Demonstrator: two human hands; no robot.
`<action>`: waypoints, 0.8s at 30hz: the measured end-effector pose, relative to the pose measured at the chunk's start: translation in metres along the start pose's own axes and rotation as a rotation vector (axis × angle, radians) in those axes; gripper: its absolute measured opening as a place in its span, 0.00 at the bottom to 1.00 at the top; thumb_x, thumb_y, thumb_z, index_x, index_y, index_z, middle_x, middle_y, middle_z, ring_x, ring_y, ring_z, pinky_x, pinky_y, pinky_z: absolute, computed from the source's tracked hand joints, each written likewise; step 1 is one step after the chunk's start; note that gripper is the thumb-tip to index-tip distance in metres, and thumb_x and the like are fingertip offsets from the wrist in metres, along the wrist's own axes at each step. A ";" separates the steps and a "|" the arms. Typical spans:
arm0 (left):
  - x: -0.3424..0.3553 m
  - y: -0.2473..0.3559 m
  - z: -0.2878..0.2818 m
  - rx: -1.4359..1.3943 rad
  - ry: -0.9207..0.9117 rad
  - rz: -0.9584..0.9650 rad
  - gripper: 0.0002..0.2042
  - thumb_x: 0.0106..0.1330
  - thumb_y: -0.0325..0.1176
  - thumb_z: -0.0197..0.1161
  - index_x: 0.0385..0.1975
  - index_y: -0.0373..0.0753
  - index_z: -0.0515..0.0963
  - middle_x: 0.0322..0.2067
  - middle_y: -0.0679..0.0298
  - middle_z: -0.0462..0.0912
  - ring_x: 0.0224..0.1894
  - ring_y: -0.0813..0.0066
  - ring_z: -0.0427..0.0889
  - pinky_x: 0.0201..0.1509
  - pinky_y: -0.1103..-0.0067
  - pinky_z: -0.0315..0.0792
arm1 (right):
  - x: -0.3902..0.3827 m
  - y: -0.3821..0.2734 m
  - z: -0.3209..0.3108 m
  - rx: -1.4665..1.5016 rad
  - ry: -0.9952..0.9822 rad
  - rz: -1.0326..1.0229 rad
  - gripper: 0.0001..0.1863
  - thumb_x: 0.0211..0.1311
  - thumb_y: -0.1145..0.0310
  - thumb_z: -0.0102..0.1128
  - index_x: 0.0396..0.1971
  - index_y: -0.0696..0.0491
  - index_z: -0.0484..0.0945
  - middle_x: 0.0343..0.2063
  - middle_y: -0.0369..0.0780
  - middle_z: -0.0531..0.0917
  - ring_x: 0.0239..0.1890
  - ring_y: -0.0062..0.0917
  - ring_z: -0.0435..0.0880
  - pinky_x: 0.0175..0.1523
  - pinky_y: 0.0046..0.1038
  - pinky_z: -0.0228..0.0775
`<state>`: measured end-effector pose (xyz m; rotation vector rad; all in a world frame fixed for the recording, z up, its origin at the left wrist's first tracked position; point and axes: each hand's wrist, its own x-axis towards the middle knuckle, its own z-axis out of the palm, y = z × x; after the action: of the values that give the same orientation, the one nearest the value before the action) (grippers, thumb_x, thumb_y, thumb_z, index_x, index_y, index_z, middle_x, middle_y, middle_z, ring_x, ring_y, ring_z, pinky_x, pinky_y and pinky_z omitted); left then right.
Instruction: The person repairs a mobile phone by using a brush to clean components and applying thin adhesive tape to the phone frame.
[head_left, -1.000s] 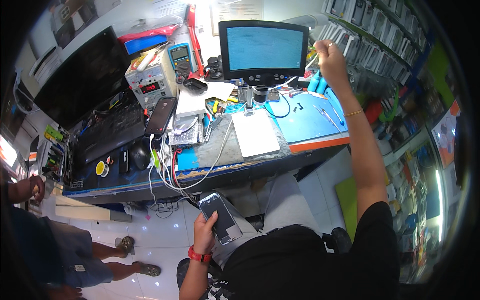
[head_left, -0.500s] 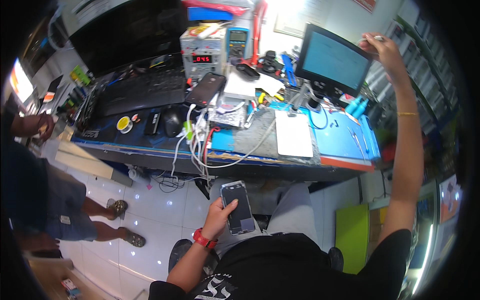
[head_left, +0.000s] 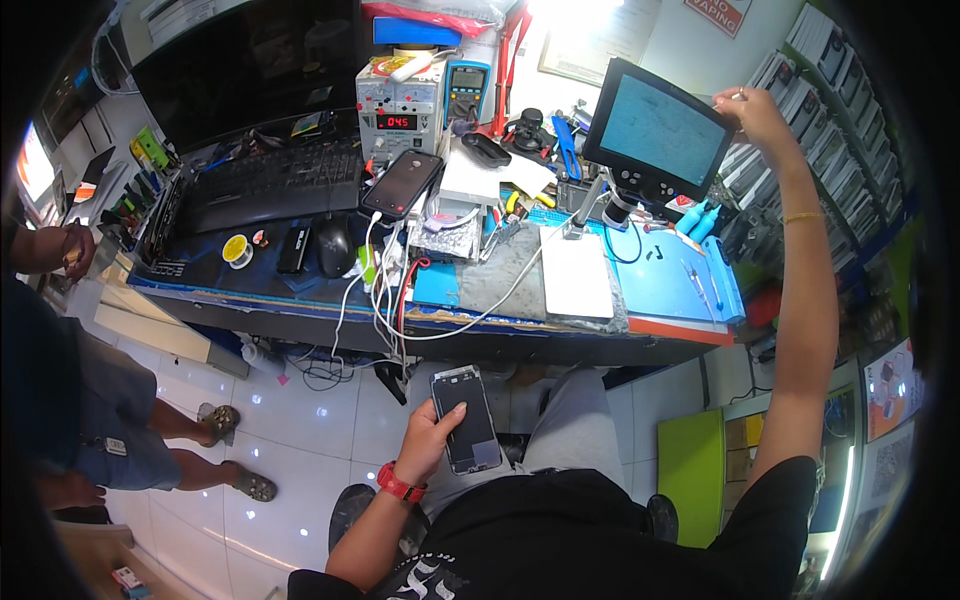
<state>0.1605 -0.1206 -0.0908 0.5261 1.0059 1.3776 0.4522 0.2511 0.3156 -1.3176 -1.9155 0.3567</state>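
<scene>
Smartphone (head_left: pixel 467 418) in left hand (head_left: pixel 432 438), right hand (head_left: pixel 755 115) at shelf boxes (head_left: pixel 800 75).

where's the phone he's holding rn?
In the head view, the dark-screened phone is in the left hand, low and centre over the lap, just below the workbench front edge where the cables hang.

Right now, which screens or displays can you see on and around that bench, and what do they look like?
Small monitor: bench right, black frame, pale blue, right hand at its corner.
Large monitor: back left, dark.
Power supply: grey box, red digits.
Phone: left hand holds it, dark screen.
</scene>
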 end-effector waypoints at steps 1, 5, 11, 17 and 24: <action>-0.001 0.000 0.000 0.000 -0.002 0.000 0.12 0.76 0.30 0.61 0.53 0.32 0.80 0.45 0.62 0.88 0.45 0.76 0.87 0.52 0.76 0.81 | 0.005 0.004 -0.002 -0.069 -0.017 -0.021 0.10 0.69 0.68 0.59 0.37 0.60 0.83 0.24 0.38 0.84 0.25 0.20 0.84 0.29 0.24 0.77; -0.004 0.002 0.002 0.014 -0.001 -0.004 0.12 0.76 0.30 0.61 0.54 0.32 0.79 0.45 0.62 0.87 0.45 0.76 0.86 0.52 0.76 0.81 | 0.021 0.004 -0.008 -0.378 -0.137 0.031 0.10 0.68 0.69 0.57 0.37 0.61 0.83 0.22 0.40 0.84 0.21 0.22 0.86 0.23 0.22 0.74; 0.000 0.000 0.003 0.029 0.014 0.011 0.12 0.75 0.30 0.62 0.54 0.32 0.79 0.45 0.62 0.87 0.45 0.77 0.86 0.52 0.77 0.80 | 0.021 0.028 -0.022 -0.325 -0.119 0.029 0.12 0.69 0.68 0.58 0.38 0.63 0.83 0.20 0.42 0.85 0.19 0.24 0.88 0.22 0.21 0.77; -0.001 -0.007 -0.003 -0.006 0.068 0.023 0.11 0.75 0.29 0.63 0.53 0.32 0.80 0.47 0.62 0.87 0.45 0.77 0.86 0.52 0.78 0.80 | -0.014 0.032 -0.015 -0.045 -0.037 0.026 0.13 0.70 0.67 0.59 0.47 0.59 0.83 0.33 0.38 0.88 0.30 0.20 0.89 0.34 0.23 0.82; 0.004 -0.008 0.004 -0.071 0.017 -0.012 0.12 0.76 0.28 0.62 0.55 0.33 0.79 0.48 0.62 0.87 0.47 0.75 0.86 0.53 0.77 0.80 | -0.075 0.137 0.042 0.490 -0.163 0.204 0.07 0.65 0.72 0.67 0.40 0.58 0.84 0.32 0.41 0.89 0.29 0.22 0.90 0.34 0.25 0.84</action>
<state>0.1677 -0.1170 -0.0969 0.4554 0.9684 1.4039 0.5261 0.2504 0.1719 -1.1749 -1.6740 0.9943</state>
